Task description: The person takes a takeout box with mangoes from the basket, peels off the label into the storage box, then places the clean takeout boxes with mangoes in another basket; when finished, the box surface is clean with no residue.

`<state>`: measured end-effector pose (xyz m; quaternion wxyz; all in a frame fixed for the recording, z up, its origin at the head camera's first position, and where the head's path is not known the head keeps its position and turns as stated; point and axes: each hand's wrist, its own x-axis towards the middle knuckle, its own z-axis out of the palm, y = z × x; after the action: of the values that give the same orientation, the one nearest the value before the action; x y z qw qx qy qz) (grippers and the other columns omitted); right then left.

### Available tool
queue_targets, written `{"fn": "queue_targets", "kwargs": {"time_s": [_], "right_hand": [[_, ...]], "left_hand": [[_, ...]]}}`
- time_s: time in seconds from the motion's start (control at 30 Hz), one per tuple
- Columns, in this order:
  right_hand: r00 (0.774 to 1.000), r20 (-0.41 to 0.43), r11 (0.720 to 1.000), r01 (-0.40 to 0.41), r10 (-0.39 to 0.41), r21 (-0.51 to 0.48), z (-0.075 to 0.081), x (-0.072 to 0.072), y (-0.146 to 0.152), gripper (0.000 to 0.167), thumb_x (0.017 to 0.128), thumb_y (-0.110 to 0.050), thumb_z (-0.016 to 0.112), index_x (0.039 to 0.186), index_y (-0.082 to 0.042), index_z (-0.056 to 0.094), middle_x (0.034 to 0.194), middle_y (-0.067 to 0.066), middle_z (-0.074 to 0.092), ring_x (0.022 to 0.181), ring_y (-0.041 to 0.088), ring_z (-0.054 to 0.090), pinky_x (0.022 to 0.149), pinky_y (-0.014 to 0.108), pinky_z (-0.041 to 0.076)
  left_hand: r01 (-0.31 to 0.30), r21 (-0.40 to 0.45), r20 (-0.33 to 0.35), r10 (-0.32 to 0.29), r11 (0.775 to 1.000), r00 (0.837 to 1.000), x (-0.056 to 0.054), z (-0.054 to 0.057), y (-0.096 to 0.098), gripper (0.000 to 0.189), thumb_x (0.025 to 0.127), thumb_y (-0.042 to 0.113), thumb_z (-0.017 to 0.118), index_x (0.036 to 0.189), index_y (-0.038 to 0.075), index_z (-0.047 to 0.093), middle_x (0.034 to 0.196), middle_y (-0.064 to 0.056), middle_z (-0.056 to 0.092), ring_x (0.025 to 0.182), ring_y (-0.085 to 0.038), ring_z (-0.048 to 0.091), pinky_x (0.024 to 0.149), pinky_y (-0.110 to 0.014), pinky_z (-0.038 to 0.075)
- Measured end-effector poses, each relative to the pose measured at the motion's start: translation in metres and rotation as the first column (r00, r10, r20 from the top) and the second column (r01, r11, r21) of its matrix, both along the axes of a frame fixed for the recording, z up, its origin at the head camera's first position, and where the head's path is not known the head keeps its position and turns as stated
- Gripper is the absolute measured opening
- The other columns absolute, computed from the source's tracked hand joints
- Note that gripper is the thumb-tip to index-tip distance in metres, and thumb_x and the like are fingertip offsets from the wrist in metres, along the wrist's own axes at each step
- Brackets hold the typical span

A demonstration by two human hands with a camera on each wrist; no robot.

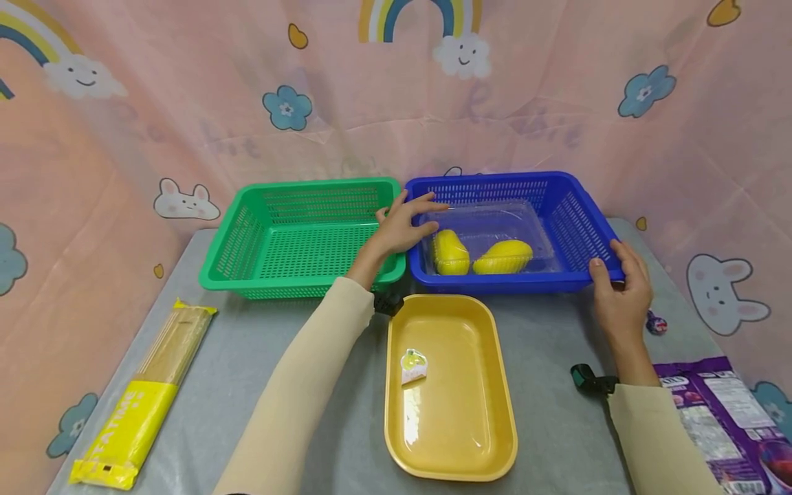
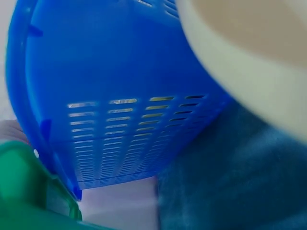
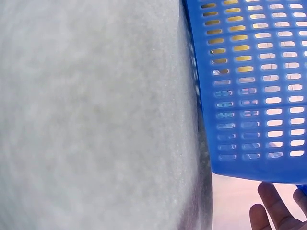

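Observation:
A blue plastic basket [image 1: 501, 283] stands at the back right. Inside it, a clear plastic container [image 1: 489, 220] holds two yellow mango-shaped fruits [image 1: 504, 256]. My left hand [image 1: 401, 225] is at the basket's left rim, beside the green basket [image 1: 297, 292], its fingers loosely spread and reaching over the blue rim. My right hand [image 1: 625, 295] grips the blue basket's right front corner, thumb towards the front and fingers along the right rim. In the right wrist view, fingertips [image 3: 268, 199] show close by the slotted blue wall.
A yellow tray [image 1: 458, 412] with a small sticker stands in front of the baskets. To the left lies a yellow pack of noodles [image 1: 142, 399]. A purple packet [image 1: 730, 419] and a small wrapped lollipop [image 1: 656, 323] lie at the right. A pink patterned cloth hangs behind.

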<state>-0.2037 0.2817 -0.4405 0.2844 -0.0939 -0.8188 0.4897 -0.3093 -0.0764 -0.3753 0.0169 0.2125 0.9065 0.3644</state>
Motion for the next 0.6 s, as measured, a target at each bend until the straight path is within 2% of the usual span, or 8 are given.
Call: {"fn": "queue_targets", "kwargs": {"time_s": [0.2, 0.4, 0.5, 0.6], "right_hand": [[1.000, 0.010, 1.000, -0.004, 0.004, 0.008, 0.002, -0.002, -0.001, 0.048, 0.103, -0.030, 0.057, 0.150, -0.022, 0.053, 0.159, 0.002, 0.045, 0.144, 0.026, 0.046, 0.116, 0.038, 0.044], [0.998, 0.058, 1.000, -0.016, 0.015, 0.018, 0.003, 0.000, 0.003, 0.050, 0.104, -0.032, 0.056, 0.152, -0.024, 0.050, 0.162, 0.000, 0.040, 0.148, 0.024, 0.041, 0.115, 0.028, 0.041], [0.997, 0.068, 1.000, -0.021, 0.020, 0.021, 0.003, 0.001, 0.006, 0.051, 0.103, -0.031, 0.057, 0.153, -0.021, 0.049, 0.164, 0.001, 0.038, 0.152, 0.024, 0.034, 0.122, 0.036, 0.034], [0.999, 0.031, 0.999, -0.026, 0.025, 0.040, 0.006, 0.001, 0.008, 0.052, 0.101, -0.028, 0.059, 0.151, -0.016, 0.051, 0.164, 0.007, 0.038, 0.154, 0.028, 0.030, 0.128, 0.048, 0.021]], "left_hand": [[-0.025, 0.074, -0.039, 0.028, 0.997, 0.999, 0.017, 0.008, -0.016, 0.039, 0.104, 0.031, 0.060, 0.143, 0.031, 0.060, 0.168, 0.003, 0.031, 0.160, -0.037, -0.002, 0.115, -0.069, 0.001], [-0.064, 0.153, -0.095, 0.079, 0.986, 0.992, 0.039, 0.018, -0.051, 0.042, 0.103, 0.034, 0.061, 0.144, 0.029, 0.059, 0.168, 0.004, 0.032, 0.160, -0.035, -0.001, 0.117, -0.070, -0.003], [-0.091, 0.206, -0.107, 0.114, 0.974, 0.988, 0.051, 0.019, -0.074, 0.042, 0.102, 0.034, 0.063, 0.144, 0.028, 0.060, 0.167, 0.005, 0.033, 0.160, -0.034, 0.000, 0.116, -0.072, -0.003], [-0.128, 0.246, -0.113, 0.159, 0.961, 0.981, 0.064, 0.021, -0.097, 0.042, 0.102, 0.033, 0.064, 0.143, 0.028, 0.061, 0.166, 0.006, 0.034, 0.161, -0.033, 0.000, 0.116, -0.073, -0.003]]}}
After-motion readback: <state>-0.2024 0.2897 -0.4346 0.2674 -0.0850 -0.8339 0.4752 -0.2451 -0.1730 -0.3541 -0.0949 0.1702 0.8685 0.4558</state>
